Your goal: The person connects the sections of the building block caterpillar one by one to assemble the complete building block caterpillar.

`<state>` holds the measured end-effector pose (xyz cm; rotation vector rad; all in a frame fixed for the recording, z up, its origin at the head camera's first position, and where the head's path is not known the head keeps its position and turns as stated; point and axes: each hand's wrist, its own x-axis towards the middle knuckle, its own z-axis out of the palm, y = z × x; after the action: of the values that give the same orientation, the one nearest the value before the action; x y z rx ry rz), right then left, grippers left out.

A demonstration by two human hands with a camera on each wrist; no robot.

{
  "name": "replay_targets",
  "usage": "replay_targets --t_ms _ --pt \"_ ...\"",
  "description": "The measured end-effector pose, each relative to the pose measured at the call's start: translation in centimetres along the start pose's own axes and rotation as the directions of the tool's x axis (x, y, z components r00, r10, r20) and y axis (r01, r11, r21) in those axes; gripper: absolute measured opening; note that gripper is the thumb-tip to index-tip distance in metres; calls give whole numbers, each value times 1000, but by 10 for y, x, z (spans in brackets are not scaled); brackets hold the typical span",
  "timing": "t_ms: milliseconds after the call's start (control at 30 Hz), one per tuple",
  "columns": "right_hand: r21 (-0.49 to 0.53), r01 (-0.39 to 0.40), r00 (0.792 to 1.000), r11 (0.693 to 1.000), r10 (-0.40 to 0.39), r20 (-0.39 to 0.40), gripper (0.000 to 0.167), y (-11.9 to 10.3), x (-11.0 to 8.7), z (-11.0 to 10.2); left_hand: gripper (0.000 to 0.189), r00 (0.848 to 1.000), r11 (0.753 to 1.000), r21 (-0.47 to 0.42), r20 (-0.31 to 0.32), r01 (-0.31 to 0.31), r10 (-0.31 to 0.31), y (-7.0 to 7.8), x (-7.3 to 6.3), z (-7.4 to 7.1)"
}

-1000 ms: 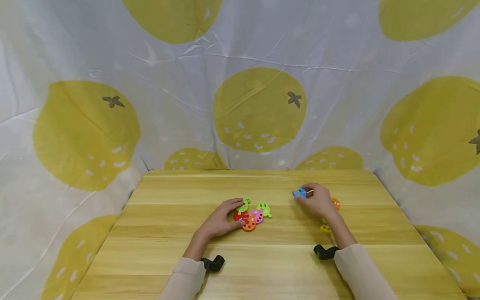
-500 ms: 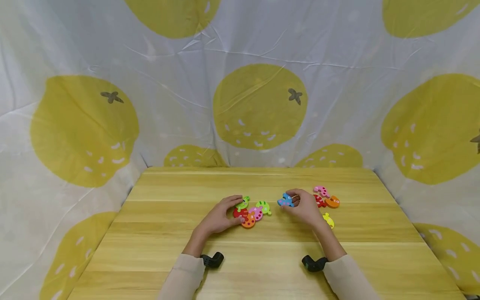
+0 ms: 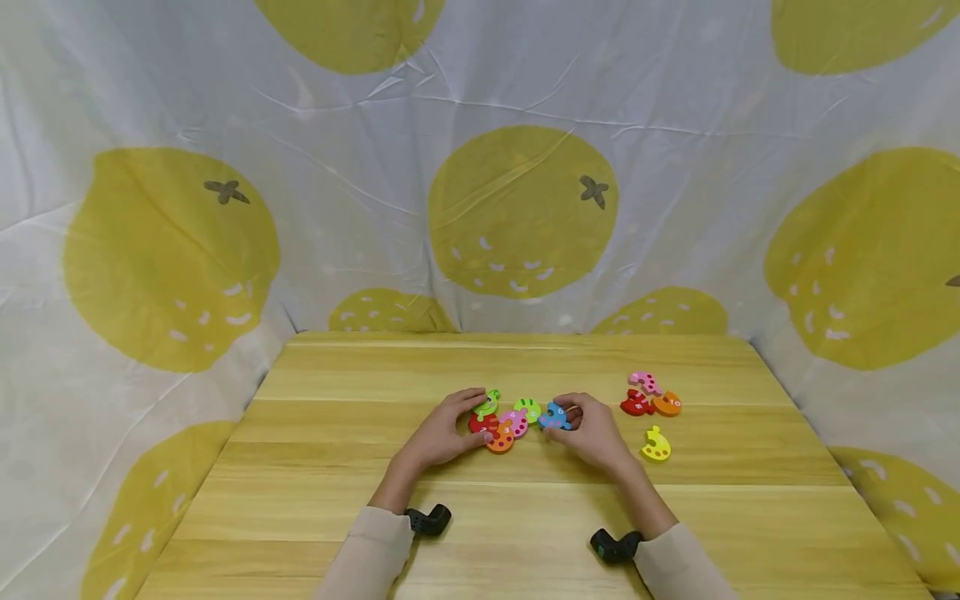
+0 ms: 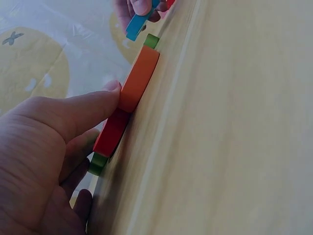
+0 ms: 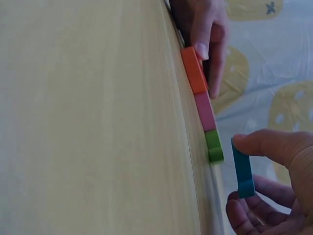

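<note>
The right hand (image 3: pixel 597 432) pinches a blue piece (image 3: pixel 553 417) just beside a joined puzzle row (image 3: pixel 514 424), lower centre of the frame.
The left hand (image 3: pixel 441 432) grips the row's left end between thumb and fingers; the row runs from a green head (image 3: pixel 487 406) to a striped green piece (image 3: pixel 527 409). In the right wrist view, the blue piece is held apart from the row. Pink, red and orange loose pieces (image 3: pixel 637 404) and a yellow piece (image 3: pixel 657 447) lie on the tabletop (image 3: pixel 517 533), lower right.
</note>
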<state>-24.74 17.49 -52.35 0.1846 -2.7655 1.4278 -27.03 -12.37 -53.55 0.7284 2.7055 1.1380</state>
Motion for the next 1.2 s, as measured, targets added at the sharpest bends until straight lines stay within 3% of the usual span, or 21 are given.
replay_targets --t_ms 400,833,1200 --pt "1 -45 999 999 45 -1 50 -3 2 12 69 999 1000 3 -32 27 -27 1 1 4" --pt "-62 -62 998 996 61 -7 46 -6 3 19 70 999 1000 -2 -32 29 -29 5 1 3" --pt "-69 -71 997 995 73 23 55 -6 3 15 72 999 1000 -8 -28 23 -23 5 2 3"
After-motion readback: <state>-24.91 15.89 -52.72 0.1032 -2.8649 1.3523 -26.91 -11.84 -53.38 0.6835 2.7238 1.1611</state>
